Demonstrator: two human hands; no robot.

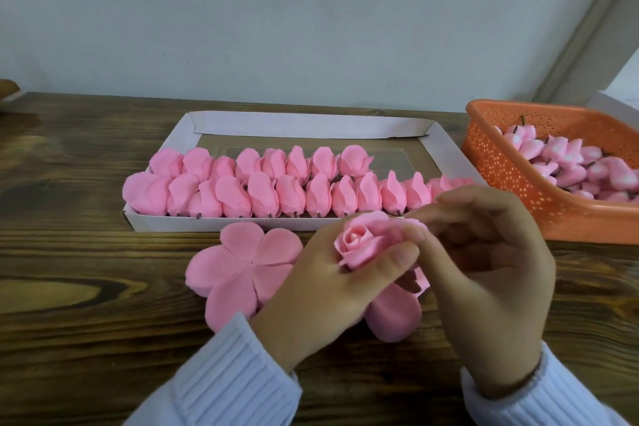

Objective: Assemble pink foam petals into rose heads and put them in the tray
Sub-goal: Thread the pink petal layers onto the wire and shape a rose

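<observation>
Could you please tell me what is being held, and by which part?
A pink rose: the left hand grips its base, the right hand pinches its outer petal.

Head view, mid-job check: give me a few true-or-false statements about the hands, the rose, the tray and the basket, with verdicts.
1. Both the left hand and the right hand hold the rose head. True.
2. The white tray is empty. False: it holds two rows of finished roses.
3. The orange basket stands to the right of the tray. True.
4. The flat petal piece lies inside the tray. False: it lies on the wooden table, in front of the tray.
5. The basket holds pink buds. True.
</observation>
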